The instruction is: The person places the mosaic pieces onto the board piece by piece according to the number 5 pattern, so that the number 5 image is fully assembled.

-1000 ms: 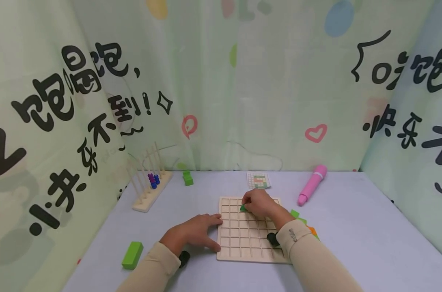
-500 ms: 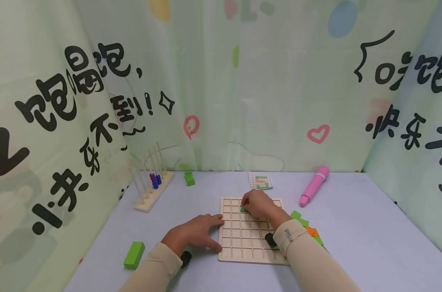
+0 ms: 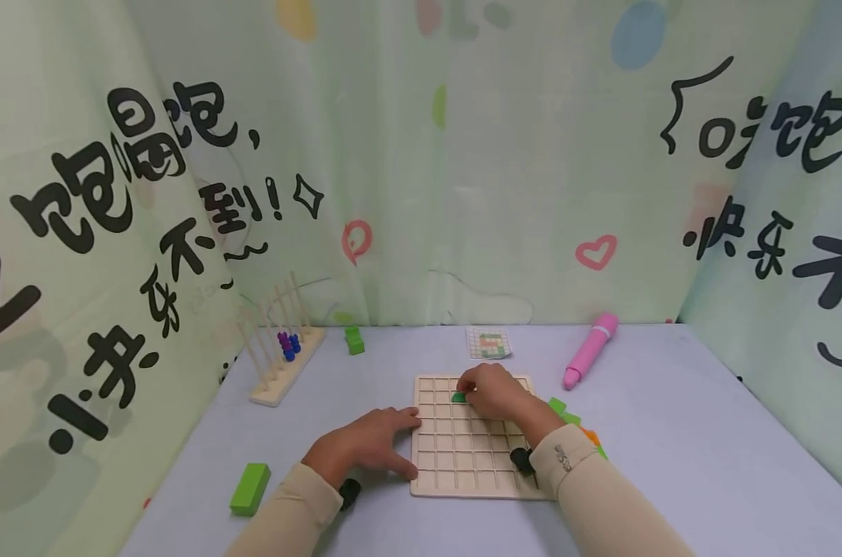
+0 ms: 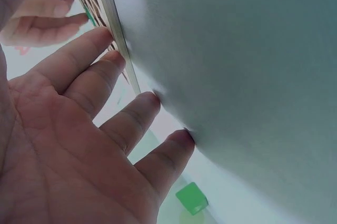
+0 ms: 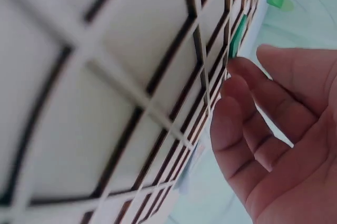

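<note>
A wooden grid board [image 3: 462, 456] lies flat on the pale table. My left hand [image 3: 386, 441] rests flat beside it, its straight fingers [image 4: 100, 68] touching the board's left edge [image 4: 113, 13]. My right hand [image 3: 486, 391] hovers over the board's far rows with loosely curved fingers [image 5: 242, 84]. A small green tile [image 3: 458, 397] sits in a cell just left of those fingertips. In the right wrist view the green tile [image 5: 238, 37] lies in its cell with the thumb well apart from it. Neither hand grips anything.
Green and orange tiles [image 3: 567, 415] lie just right of the board. At the back are a pattern card [image 3: 489, 343], a pink pen-like tool [image 3: 590, 350], a green block [image 3: 354, 340] and a wooden bead rack [image 3: 281, 360]. A long green block [image 3: 250, 488] lies front left. Printed curtains enclose the table.
The green tile shows more fully beside my right fingertips, which have eased off it. My left hand has stayed at the board's edge. The view has shifted slightly.
</note>
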`<action>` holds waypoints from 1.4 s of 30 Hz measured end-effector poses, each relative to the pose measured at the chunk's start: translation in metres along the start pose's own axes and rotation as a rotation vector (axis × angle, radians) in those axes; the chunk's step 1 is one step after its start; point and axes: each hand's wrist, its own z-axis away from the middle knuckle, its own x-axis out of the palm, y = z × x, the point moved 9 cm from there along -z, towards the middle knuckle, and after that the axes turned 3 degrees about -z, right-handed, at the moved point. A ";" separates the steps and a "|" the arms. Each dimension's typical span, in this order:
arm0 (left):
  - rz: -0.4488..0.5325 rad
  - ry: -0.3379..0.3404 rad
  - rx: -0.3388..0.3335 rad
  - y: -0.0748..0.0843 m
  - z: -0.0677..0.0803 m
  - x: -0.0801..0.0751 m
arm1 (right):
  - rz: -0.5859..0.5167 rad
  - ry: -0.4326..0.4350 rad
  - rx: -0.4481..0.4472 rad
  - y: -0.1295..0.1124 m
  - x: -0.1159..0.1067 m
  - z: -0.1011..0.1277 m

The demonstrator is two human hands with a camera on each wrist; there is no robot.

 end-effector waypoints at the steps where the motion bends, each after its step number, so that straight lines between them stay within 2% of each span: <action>1: -0.006 0.003 0.004 0.000 0.000 0.000 | -0.012 -0.004 -0.010 0.000 -0.002 0.003; 7: -0.009 0.014 0.005 0.003 0.001 -0.002 | -0.060 -0.016 -0.019 0.007 -0.015 0.028; 13: 0.008 0.014 0.003 0.003 0.003 0.000 | -0.111 -0.024 -0.014 0.030 -0.029 0.057; 16: 0.012 0.013 -0.005 0.002 0.003 0.001 | -0.121 -0.012 0.024 0.043 -0.036 0.072; 27: 0.028 0.008 0.004 0.002 0.003 0.002 | -0.076 0.020 0.140 0.079 -0.055 0.120; 35: 0.027 0.017 0.024 0.005 0.007 -0.003 | -0.037 0.012 0.179 0.095 -0.059 0.143; 42: 0.023 0.018 0.033 0.008 0.005 -0.002 | 0.012 -0.011 0.263 0.110 -0.056 0.164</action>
